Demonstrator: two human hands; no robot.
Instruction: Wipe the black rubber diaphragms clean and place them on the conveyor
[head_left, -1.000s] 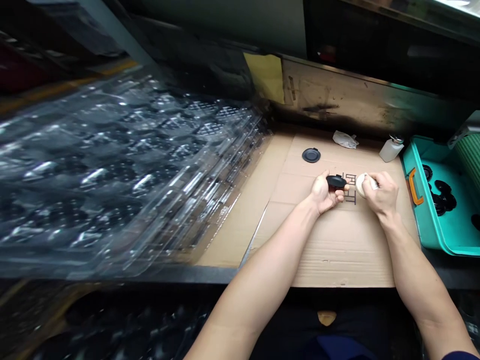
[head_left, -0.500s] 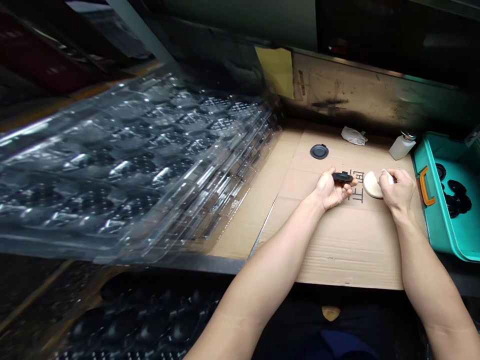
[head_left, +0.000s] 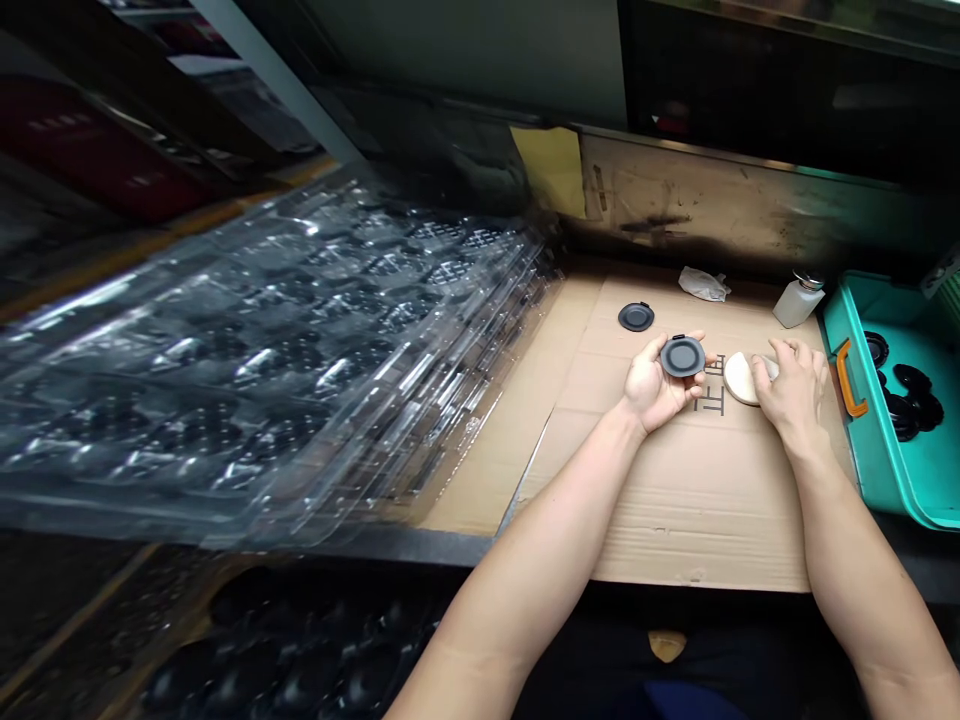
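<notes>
Right of frame centre, left hand (head_left: 658, 388) has fingers clamped around black disc (head_left: 682, 356), apparently rim-held to expose its face; right hand (head_left: 793, 392) overlaps white pad (head_left: 738, 378), finger closure undetermined.

Cardboard (head_left: 697, 510) open between left forearm (head_left: 555, 540) and right forearm (head_left: 840, 530). Narrow gap between held black disc (head_left: 682, 356) and white pad (head_left: 739, 380). Left: tray stack (head_left: 225, 350) obstructs; bare strip beside it. Right: teal bin (head_left: 874, 450) wall bars low sideways passage; open above. Far: loose disc (head_left: 636, 317), white scrap (head_left: 703, 285), bottle (head_left: 798, 303), gaps between; upright panel (head_left: 690, 195) behind.
</notes>
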